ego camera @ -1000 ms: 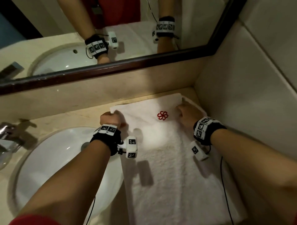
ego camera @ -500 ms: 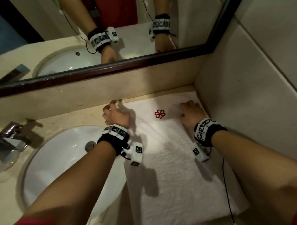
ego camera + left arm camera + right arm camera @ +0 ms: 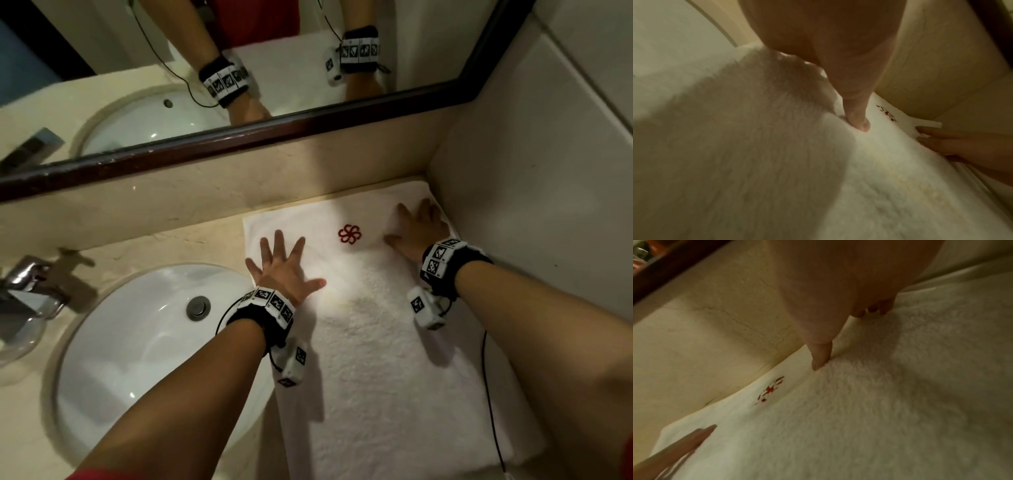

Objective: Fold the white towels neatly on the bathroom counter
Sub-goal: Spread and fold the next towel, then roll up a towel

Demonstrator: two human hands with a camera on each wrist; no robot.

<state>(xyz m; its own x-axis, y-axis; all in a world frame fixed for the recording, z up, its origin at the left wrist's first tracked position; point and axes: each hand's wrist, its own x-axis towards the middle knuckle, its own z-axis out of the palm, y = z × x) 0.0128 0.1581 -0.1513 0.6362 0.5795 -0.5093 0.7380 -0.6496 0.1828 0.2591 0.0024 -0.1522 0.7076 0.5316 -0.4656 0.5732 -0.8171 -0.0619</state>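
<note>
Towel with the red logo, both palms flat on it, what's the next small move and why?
Probably sweep both hands toward you to smooth it. The left hand and right hand lie open on the far end of the towel, and its near part looks untouched.

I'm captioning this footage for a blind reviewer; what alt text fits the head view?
Two hands press flat, fingers spread, on a white towel with a red emblem laid on a beige counter: the left hand at its left edge, the right hand near the corner wall. A white sink sits to the left, a mirror above.
</note>
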